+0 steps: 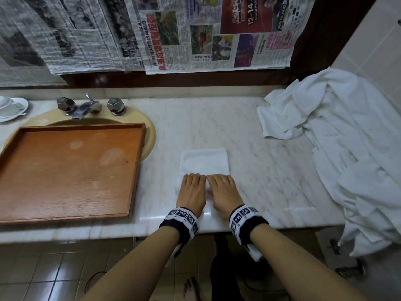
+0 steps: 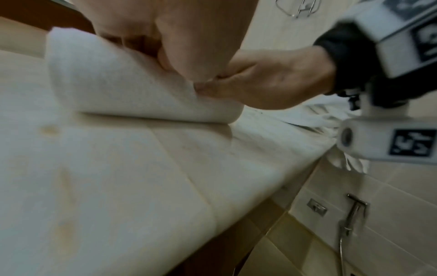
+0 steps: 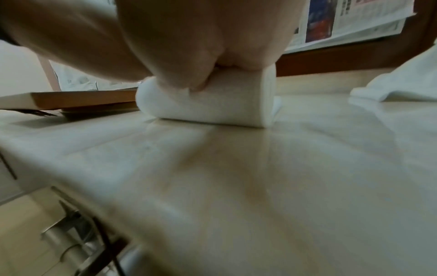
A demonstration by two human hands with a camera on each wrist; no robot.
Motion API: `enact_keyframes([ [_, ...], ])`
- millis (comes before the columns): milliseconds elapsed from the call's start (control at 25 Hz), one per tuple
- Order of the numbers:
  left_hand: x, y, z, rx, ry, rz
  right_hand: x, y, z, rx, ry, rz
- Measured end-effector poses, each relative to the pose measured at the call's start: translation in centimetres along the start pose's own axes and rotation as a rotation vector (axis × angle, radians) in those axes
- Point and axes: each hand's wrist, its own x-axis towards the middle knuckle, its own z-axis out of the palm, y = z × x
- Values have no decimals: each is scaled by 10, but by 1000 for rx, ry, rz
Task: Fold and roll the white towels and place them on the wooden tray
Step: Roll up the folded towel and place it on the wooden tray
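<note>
A folded white towel (image 1: 204,162) lies on the marble counter, its near part rolled into a cylinder (image 3: 212,110) under both hands. My left hand (image 1: 192,187) grips the left half of the roll (image 2: 123,87), fingers curled over the top. My right hand (image 1: 223,189) grips the right half the same way, thumb tucked at the front. The flat part of the towel stretches away from the fingers. The wooden tray (image 1: 71,218) sits empty to the left, over the sink.
A heap of loose white towels (image 1: 338,135) covers the counter's right end and hangs over its edge. The tap (image 1: 86,107) and sink rim (image 1: 149,131) lie behind the tray. White dishes (image 1: 10,107) stand at far left. Newspapers (image 1: 195,33) cover the wall.
</note>
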Motion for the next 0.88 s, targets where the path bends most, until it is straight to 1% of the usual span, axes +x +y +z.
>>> enact_keyframes([
  [80,-14,0,2,7,53,4,6,4,-6,7,-20,-24],
  [120,-24,-1,5,9,77,21,8,5,-8,11,-53,-22],
  [160,-35,-1,8,3,74,44,10,4,-10,10,-111,-10],
  [240,-50,-2,13,-34,1,65,11,1,-11,15,-215,1],
  [280,-51,-3,14,-40,-29,67,11,0,-9,12,-224,7],
  [320,-49,-5,15,-34,-31,67,10,-1,-6,2,-190,18],
  [400,-35,-8,10,-21,-30,56,1,-6,-1,-42,-1,50],
  [480,-15,-9,0,3,-40,39,-13,-12,11,-75,102,35],
  [560,0,-6,-10,44,-120,51,-24,-14,21,-85,90,-1],
  [600,3,-4,-11,74,-137,46,-24,-12,20,-78,84,-4],
  [680,-2,-2,-10,104,-115,21,-14,-6,11,-9,75,-25],
  [800,-26,-1,-6,91,-1,54,-5,5,0,83,-25,-65],
  [840,-35,0,-3,91,9,75,-5,6,-2,86,-45,-68],
  [880,-44,0,0,94,-28,87,-4,7,-3,82,-64,-58],
])
